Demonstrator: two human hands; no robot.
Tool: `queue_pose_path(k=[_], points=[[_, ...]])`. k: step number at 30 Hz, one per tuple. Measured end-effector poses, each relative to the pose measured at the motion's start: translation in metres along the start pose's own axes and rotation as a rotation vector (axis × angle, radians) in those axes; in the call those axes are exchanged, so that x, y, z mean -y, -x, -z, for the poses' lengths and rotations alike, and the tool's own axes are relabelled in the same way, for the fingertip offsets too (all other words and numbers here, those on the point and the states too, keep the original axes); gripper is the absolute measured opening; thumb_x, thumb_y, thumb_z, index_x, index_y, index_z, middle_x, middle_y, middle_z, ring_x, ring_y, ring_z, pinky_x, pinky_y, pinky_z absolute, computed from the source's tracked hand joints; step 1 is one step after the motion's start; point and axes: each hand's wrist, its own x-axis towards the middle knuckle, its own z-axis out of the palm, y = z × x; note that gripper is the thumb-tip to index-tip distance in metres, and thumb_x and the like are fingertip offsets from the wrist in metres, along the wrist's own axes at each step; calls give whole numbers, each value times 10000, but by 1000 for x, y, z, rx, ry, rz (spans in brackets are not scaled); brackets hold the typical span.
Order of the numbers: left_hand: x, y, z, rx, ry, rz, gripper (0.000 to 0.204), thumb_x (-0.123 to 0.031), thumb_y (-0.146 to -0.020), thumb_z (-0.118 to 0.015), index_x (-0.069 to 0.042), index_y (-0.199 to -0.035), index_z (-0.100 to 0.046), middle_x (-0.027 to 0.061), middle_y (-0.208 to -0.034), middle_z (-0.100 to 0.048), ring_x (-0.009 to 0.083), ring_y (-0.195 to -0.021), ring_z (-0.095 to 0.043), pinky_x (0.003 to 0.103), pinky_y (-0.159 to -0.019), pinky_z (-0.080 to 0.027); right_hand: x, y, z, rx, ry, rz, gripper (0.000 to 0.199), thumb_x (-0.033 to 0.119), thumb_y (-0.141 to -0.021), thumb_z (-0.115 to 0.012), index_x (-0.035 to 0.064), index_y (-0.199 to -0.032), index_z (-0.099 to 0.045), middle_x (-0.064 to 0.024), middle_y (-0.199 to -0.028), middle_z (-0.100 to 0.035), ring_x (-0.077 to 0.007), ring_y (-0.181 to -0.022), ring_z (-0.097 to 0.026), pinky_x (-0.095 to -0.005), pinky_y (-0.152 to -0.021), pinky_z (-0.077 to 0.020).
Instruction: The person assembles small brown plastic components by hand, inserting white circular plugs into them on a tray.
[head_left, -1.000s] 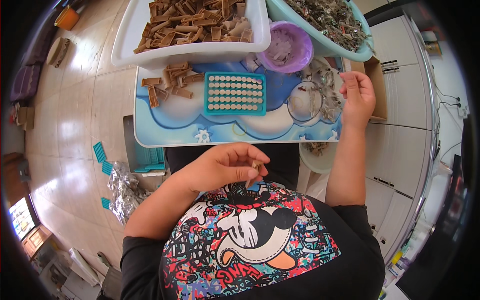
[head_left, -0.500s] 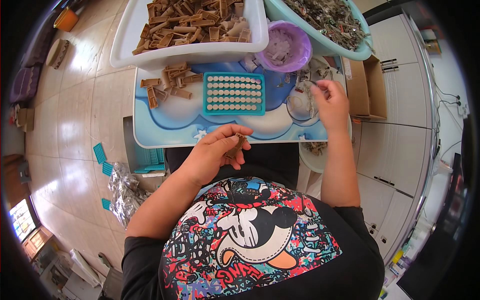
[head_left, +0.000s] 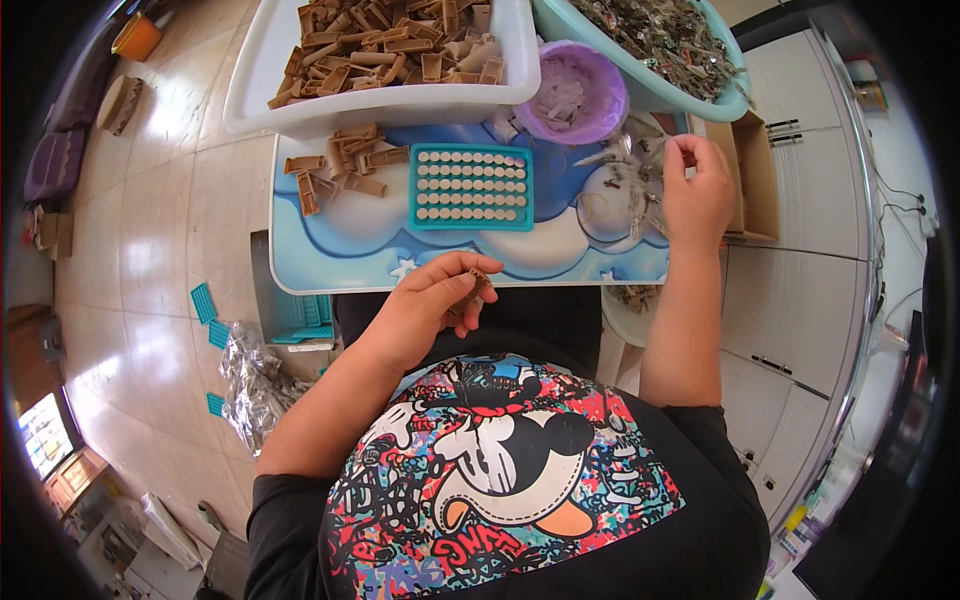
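Note:
My left hand (head_left: 430, 305) is closed around a small brown plastic piece (head_left: 477, 287), held just in front of the near edge of the little blue-and-white table (head_left: 340, 250). My right hand (head_left: 697, 190) hovers over the table's right side among small metal parts (head_left: 630, 185), its fingers pinched together near them; whether it holds one is too small to tell. Between the hands lies a teal tray (head_left: 471, 187) with rows of pale round pieces. Loose brown pieces (head_left: 340, 170) lie to the tray's left.
A white tub (head_left: 250, 100) of brown pieces, a purple bowl (head_left: 610, 110) and a teal basin (head_left: 735, 100) of metal parts stand at the back. A cardboard box (head_left: 757, 180) sits right. Teal trays (head_left: 205, 302) and a clear plastic bag (head_left: 250, 385) lie on the tiled floor at left.
My right hand moved away from the table's middle toward the right rear metal parts. My left hand stayed near the front edge, still holding the brown piece.

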Motion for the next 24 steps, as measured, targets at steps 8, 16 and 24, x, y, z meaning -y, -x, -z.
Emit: queue_pose_path(k=[8, 16, 24], points=[[2, 1, 0, 21, 13, -8, 301, -174, -930, -442, -39, -1186, -525, 35, -905, -580, 86, -664, -508, 211, -579, -389, -34, 9, 26, 184, -255, -308, 149, 175, -799, -666, 38, -856, -655, -54, -769, -628, -151, -661, -563, -268, -635, -446], [4, -3, 0, 23, 42, 12, 313, -190, -935, -451, -41, -1201, -519, 33, -909, -583, 85, -670, -506, 216, -587, -391, -37, 51, 12, 546, 28, -55, 181, 184, -743, -681, 18, -769, -615, -77, -803, -602, -222, -697, -570, -335, -630, -445], [14, -5, 1, 138, 166, 16, 246, -174, -939, -514, -36, -1138, -557, 47, -1039, -589, 86, -767, -536, 223, -715, -438, -14, 38, 41, 450, -953, -482, 137, 144, -872, -566, 46, -776, -575, 11, -653, -547, -64, -598, -497, -211, -569, -379]])
